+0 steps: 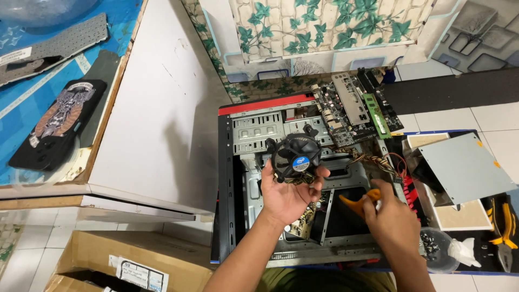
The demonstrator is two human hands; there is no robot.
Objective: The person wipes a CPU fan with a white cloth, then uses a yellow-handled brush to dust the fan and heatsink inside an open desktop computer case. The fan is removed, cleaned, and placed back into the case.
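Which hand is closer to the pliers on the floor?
Right. The right hand, holding an orange tool, is over the open case, just left of the pliers. The left hand holds the fan farther left.

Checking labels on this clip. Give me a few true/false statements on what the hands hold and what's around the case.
1. The left hand holds a round black cooler fan. True.
2. The right hand is empty. False: it grips an orange-handled tool.
3. The motherboard is mounted inside the case. False: it leans at the case's far right corner, out of its bay.
4. Yellow-handled pliers lie at the far right. True.
5. A phone case lies on the blue surface at the left. True.
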